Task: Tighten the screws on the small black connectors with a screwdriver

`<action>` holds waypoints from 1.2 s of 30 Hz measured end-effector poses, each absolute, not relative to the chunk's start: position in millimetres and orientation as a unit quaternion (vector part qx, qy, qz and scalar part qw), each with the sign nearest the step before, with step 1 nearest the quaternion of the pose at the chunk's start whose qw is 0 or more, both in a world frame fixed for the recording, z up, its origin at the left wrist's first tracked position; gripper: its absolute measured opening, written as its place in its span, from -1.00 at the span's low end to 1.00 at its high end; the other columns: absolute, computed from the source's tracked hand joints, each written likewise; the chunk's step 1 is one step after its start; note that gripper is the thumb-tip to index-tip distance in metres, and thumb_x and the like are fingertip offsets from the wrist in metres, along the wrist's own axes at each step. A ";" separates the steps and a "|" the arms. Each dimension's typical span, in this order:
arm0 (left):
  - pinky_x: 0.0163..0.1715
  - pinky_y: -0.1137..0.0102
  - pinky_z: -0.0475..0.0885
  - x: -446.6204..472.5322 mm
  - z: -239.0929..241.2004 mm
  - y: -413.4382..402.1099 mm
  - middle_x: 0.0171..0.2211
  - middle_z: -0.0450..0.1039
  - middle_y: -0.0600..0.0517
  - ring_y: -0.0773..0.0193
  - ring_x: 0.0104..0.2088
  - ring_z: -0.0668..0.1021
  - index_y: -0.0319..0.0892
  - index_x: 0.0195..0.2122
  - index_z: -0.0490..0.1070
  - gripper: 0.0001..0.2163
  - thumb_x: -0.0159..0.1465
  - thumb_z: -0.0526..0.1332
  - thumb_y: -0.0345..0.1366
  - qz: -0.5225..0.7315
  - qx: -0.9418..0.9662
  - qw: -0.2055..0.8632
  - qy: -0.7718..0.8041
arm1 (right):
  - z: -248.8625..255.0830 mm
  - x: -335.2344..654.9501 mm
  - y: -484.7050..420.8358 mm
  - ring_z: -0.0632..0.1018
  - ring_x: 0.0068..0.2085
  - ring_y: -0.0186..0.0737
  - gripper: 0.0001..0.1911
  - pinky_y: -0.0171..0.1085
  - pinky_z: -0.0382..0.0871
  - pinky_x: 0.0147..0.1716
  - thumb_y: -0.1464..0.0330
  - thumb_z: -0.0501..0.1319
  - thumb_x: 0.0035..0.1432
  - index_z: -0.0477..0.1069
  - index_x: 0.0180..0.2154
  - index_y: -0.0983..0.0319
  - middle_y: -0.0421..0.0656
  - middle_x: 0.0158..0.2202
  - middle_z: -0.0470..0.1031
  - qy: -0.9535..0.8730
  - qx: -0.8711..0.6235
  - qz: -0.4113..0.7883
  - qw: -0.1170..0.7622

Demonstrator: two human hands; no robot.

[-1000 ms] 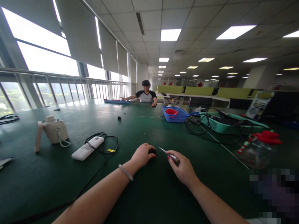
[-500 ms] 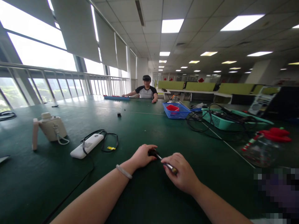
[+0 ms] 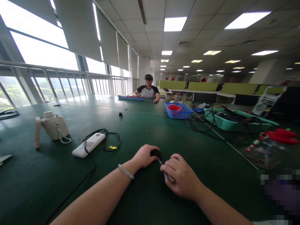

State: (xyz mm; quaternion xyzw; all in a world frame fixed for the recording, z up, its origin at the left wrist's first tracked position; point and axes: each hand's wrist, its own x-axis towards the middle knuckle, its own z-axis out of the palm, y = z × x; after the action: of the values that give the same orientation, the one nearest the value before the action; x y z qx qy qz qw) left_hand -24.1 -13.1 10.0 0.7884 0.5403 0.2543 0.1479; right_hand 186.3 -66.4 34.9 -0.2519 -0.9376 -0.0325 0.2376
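Note:
My left hand (image 3: 145,156), a pale bangle at its wrist, is closed around a small dark round object (image 3: 156,153) low over the green table. The object's exact kind is hard to make out, and my fingers hide part of it. Closed in my right hand (image 3: 179,173) is a screwdriver (image 3: 168,177), its thin metal shaft slanting up and left. The tip of the shaft meets the dark object, and exactly where it touches is too small to see.
Left of my hands lie a white power bank (image 3: 90,145) with a black cord and a beige bottle (image 3: 54,126). A small black piece (image 3: 120,114) sits farther out. Rightward are a blue basket (image 3: 179,113), a green basket (image 3: 225,123) with cables, and a red-lidded jar (image 3: 269,153). Someone sits opposite.
The screwdriver handle has tilted a little downward in my right hand, its shaft still at the dark object. Across the table, the person's long blue tray has shifted right.

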 end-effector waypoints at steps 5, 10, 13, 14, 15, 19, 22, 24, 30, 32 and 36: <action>0.03 0.25 0.36 -23.7 10.5 -13.9 -0.06 0.52 -0.03 0.08 -0.04 0.51 -0.06 0.02 0.48 -0.60 0.12 0.31 -0.25 0.258 0.790 0.145 0.537 | 37.3 185.1 -68.4 0.49 -0.22 -0.14 -0.75 0.04 0.20 0.07 0.43 0.15 0.15 0.47 -0.13 0.15 -0.13 -0.26 0.52 -0.940 -0.248 -0.039 0.233; 0.05 0.26 0.35 -23.4 11.6 -14.5 -0.06 0.52 -0.03 0.09 -0.03 0.50 -0.06 0.04 0.47 -0.59 0.12 0.31 -0.24 0.252 0.789 0.153 0.540 | 36.4 184.2 -68.5 0.51 -0.23 -0.13 -0.73 0.06 0.20 0.08 0.45 0.17 0.14 0.47 -0.11 0.12 -0.14 -0.26 0.53 -0.935 -0.252 -0.041 0.244; 0.04 0.25 0.35 -24.1 11.7 -14.2 -0.05 0.51 -0.03 0.09 -0.03 0.50 -0.04 0.04 0.47 -0.59 0.12 0.30 -0.24 0.251 0.788 0.157 0.540 | 35.6 183.2 -68.3 0.50 -0.25 -0.13 -0.75 0.07 0.19 0.08 0.43 0.16 0.16 0.46 -0.12 0.13 -0.14 -0.26 0.53 -0.935 -0.259 -0.053 0.235; 0.04 0.25 0.36 -24.4 11.6 -14.0 -0.05 0.51 -0.03 0.09 -0.03 0.50 -0.04 0.04 0.46 -0.59 0.12 0.30 -0.24 0.250 0.787 0.158 0.541 | 35.6 183.0 -68.3 0.50 -0.25 -0.14 -0.76 0.06 0.19 0.08 0.43 0.15 0.17 0.46 -0.12 0.13 -0.14 -0.26 0.53 -0.935 -0.263 -0.055 0.232; 0.04 0.25 0.36 -24.7 11.4 -13.7 -0.05 0.51 -0.03 0.09 -0.04 0.50 -0.03 0.04 0.46 -0.59 0.12 0.30 -0.24 0.249 0.787 0.159 0.542 | 35.8 182.8 -68.3 0.50 -0.25 -0.14 -0.76 0.06 0.18 0.08 0.43 0.14 0.19 0.45 -0.11 0.13 -0.15 -0.26 0.54 -0.934 -0.267 -0.055 0.229; 0.04 0.24 0.36 -25.6 10.8 -12.8 -0.06 0.51 -0.02 0.10 -0.05 0.51 -0.01 0.03 0.47 -0.59 0.11 0.31 -0.23 0.252 0.785 0.160 0.543 | 37.6 182.4 -68.6 0.50 -0.26 -0.16 -0.78 0.05 0.17 0.09 0.43 0.12 0.21 0.45 -0.12 0.14 -0.15 -0.28 0.54 -0.933 -0.277 -0.048 0.225; 0.02 0.24 0.37 -25.6 11.0 -12.5 -0.07 0.52 -0.01 0.10 -0.06 0.52 -0.02 0.03 0.47 -0.59 0.12 0.31 -0.24 0.255 0.789 0.159 0.536 | 38.3 182.1 -68.6 0.50 -0.27 -0.16 -0.78 0.06 0.16 0.09 0.42 0.12 0.21 0.45 -0.13 0.14 -0.15 -0.29 0.53 -0.934 -0.278 -0.050 0.218; 0.02 0.24 0.37 -25.2 11.3 -12.5 -0.07 0.53 -0.02 0.10 -0.06 0.52 -0.03 0.03 0.47 -0.60 0.12 0.31 -0.24 0.257 0.793 0.157 0.530 | 38.4 182.0 -68.5 0.50 -0.26 -0.15 -0.78 0.06 0.16 0.09 0.42 0.13 0.21 0.45 -0.13 0.14 -0.15 -0.29 0.53 -0.935 -0.276 -0.051 0.215; 0.01 0.26 0.38 -24.5 12.2 -13.3 -0.08 0.53 -0.03 0.11 -0.07 0.52 -0.06 0.03 0.47 -0.59 0.12 0.31 -0.24 0.256 0.794 0.152 0.530 | 37.9 183.2 -68.3 0.50 -0.25 -0.16 -0.75 0.08 0.15 0.10 0.42 0.13 0.23 0.45 -0.08 0.11 -0.15 -0.26 0.54 -0.932 -0.277 -0.057 0.228; 0.00 0.26 0.38 -24.5 12.6 -13.3 -0.08 0.53 -0.02 0.11 -0.07 0.53 -0.05 0.03 0.47 -0.59 0.12 0.31 -0.24 0.253 0.795 0.153 0.529 | 36.4 183.5 -68.0 0.50 -0.25 -0.16 -0.75 0.06 0.15 0.10 0.43 0.14 0.22 0.45 -0.08 0.12 -0.15 -0.26 0.55 -0.931 -0.272 -0.066 0.234; 0.01 0.27 0.38 -24.3 13.3 -13.2 -0.07 0.54 0.00 0.11 -0.06 0.53 -0.05 0.03 0.47 -0.59 0.13 0.31 -0.24 0.249 0.796 0.159 0.527 | 30.6 183.6 -66.5 0.50 -0.27 -0.21 -0.79 0.02 0.14 0.11 0.42 0.16 0.21 0.46 -0.13 0.12 -0.20 -0.29 0.54 -0.922 -0.268 -0.081 0.266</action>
State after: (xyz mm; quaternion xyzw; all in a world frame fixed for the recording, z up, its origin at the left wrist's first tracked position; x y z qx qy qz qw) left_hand -24.3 -13.2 13.3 0.7964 0.5275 0.2492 0.1594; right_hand 183.6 -66.5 30.6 -0.2682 -0.9225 -0.0810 0.2657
